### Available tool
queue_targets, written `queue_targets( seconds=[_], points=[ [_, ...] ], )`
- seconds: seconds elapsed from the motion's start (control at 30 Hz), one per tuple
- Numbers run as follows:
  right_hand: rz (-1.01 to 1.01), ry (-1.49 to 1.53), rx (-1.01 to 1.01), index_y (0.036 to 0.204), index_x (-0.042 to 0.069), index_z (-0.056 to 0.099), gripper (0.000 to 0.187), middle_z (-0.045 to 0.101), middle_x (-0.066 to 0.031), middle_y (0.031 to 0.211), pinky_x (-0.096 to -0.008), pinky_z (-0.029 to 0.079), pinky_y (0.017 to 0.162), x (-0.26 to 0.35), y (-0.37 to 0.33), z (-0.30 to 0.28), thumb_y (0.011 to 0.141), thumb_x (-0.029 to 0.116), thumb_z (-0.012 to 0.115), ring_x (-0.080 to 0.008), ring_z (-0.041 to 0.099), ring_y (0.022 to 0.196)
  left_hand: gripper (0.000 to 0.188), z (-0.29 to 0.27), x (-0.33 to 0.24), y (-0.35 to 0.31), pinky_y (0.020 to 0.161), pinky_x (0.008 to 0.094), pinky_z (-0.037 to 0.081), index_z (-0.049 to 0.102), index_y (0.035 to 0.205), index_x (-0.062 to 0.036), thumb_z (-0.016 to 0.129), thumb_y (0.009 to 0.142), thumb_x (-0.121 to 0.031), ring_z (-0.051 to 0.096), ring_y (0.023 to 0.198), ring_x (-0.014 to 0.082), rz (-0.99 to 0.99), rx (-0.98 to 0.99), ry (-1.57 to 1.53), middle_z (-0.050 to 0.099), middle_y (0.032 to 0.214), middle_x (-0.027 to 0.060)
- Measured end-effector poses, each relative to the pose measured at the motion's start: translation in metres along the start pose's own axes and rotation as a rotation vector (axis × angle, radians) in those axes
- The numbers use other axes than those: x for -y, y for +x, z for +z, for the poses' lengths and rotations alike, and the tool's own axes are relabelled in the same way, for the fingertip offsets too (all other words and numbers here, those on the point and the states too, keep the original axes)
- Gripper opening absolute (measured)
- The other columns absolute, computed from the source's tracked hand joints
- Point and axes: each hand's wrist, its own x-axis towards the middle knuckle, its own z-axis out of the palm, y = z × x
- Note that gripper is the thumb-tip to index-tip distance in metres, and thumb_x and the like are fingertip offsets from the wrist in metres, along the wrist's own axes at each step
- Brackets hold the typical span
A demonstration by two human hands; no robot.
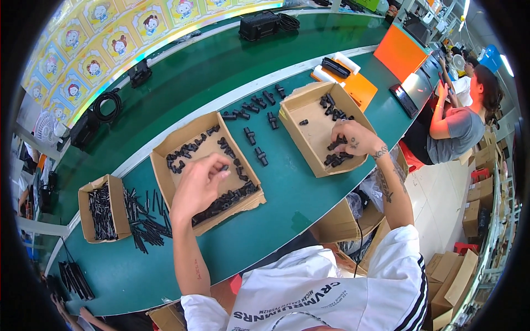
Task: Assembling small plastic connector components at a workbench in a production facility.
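White shirt (pixel 309 281) nearest of all, filling the bottom of the view, and beyond it both hands were busy! Over the left carton (pixel 207 144) came the left hand (pixel 194 187), thumb and fingers drawn together, pinching a small black part (pixel 224 167), mostly hidden by the fingertips. Across to the right hand (pixel 358 139), reaching down into the right carton (pixel 310 142), fingers curled right in among black fittings (pixel 334 160); whether they gripped one, you couldn't tell. And what a look those pieces had: stubby, dark, cylindrical, faintly glossy, all much alike! Inside the left carton they lined the walls, packed thickest along the near edge. Between the two cartons, on the green table (pixel 281 201), stood out a loose scatter of table fittings (pixel 249 136), each a short black body with a thicker middle and narrower ends, well apart at the near side, bunched farther off. Out left, a small box (pixel 120 207) brimmed with slim black rods (pixel 102 212), more lying loose beside it.
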Motion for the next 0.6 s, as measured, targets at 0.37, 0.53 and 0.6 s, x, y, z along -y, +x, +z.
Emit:
queue_targets(
  seconds=[0.37, 0.53, 0.6],
  points=[
    [-0.242, 0.928, -0.492, 0.096, -0.004, 0.070, 0.023, 0.072, -0.0066, 0.090, -0.0219, 0.054, 0.070, 0.152, 0.063, -0.028, 0.078, 0.002, 0.084, -0.0100, 0.068, 0.077, 0.025, -0.005, -0.018, -0.005, 0.081, 0.0294, 0.056, 0.064, 0.113, 0.0046, 0.072, 0.091, -0.004, 0.070, 0.089, 0.0178, 0.185, -0.349, -0.791, 0.069, 0.100, 0.0101],
    [-0.468, 0.712, -0.689, 0.100, 0.000, 0.075, 0.027, 0.074, -0.0100, 0.091, -0.0257, 0.054, 0.065, 0.201, 0.092, -0.024, 0.074, 0.000, 0.084, -0.0148, 0.069, 0.072, 0.021, -0.006, -0.019, -0.012, 0.086, 0.0311, 0.058, 0.068, 0.109, 0.0059, 0.073, 0.088, 0.002, 0.071, 0.093, 0.0187, 0.238, -0.455, -0.791, 0.071, 0.102, 0.0127],
    [-0.473, 0.664, -0.712, 0.099, 0.000, 0.076, 0.027, 0.074, -0.0115, 0.091, -0.0268, 0.054, 0.064, 0.209, 0.095, -0.025, 0.073, 0.000, 0.084, -0.0177, 0.069, 0.071, 0.020, -0.009, -0.023, -0.014, 0.085, 0.0305, 0.059, 0.070, 0.108, 0.0052, 0.073, 0.088, 0.003, 0.071, 0.093, 0.0186, 0.235, -0.484, -0.784, 0.072, 0.102, 0.0133]
  ],
)
